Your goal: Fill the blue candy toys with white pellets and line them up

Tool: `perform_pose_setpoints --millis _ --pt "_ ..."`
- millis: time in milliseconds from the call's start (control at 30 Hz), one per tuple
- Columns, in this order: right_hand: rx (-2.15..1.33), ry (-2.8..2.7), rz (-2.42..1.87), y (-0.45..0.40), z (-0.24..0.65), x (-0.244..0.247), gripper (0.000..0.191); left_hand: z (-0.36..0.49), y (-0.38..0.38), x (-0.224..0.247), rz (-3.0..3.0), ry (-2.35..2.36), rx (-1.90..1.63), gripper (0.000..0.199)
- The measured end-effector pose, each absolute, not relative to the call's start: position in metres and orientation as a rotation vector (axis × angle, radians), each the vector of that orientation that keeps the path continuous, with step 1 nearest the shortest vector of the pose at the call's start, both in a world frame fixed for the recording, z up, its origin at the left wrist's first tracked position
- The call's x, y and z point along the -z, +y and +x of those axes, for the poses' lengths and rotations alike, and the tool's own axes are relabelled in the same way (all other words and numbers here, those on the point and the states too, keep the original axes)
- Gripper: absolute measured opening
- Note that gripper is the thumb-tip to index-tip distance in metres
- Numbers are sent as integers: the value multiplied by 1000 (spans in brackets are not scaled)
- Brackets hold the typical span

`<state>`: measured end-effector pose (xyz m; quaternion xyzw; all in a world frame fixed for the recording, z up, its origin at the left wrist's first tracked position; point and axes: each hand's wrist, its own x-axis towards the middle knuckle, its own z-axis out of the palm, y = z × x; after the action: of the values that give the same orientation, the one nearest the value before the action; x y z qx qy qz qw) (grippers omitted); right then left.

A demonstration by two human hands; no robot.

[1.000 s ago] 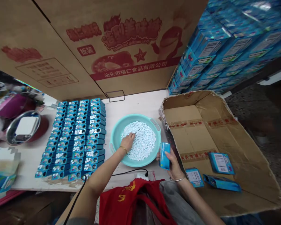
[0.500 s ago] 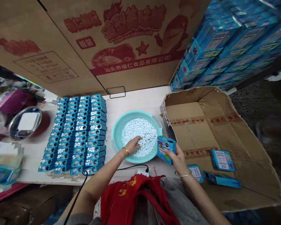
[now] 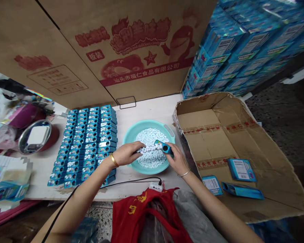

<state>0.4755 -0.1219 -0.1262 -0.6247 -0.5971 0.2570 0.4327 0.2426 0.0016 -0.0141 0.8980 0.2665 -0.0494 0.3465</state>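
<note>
Left hand [image 3: 126, 154] half-curled on white mints [image 3: 150, 160], grip unclear, in teal basin [image 3: 152, 172]. Right hand [image 3: 176, 159] pinches blue candy tin [image 3: 163, 147]. Risk: tilting it spills mints.

tin [image 3: 163, 147]: glossy | basin [image 3: 128, 143]: smooth plastic | carton [image 3: 200, 148]: matt cardboard | bowl [image 3: 22, 143]: polished steel

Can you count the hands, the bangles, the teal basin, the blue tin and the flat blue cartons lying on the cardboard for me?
Hands, left hand and right hand: 2
Bangles, gold bangle and silver bangle: 2
Teal basin: 1
Blue tin: 1
Flat blue cartons: 3
Total: 9
</note>
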Motion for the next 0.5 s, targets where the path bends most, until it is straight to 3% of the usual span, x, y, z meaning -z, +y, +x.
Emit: perform_pose_setpoints --millis 267,367,500 --pt "-549 -1687 -1500 -120 463 133 52 291 -16 -20 2576 882 547 30" --pt "-539 -1679 -1509 -120 461 139 50 304 -26 -31 2634 891 589 21" --pt "-538 -1610 -1552 -119 464 145 49 294 -20 -22 2733 911 504 23"
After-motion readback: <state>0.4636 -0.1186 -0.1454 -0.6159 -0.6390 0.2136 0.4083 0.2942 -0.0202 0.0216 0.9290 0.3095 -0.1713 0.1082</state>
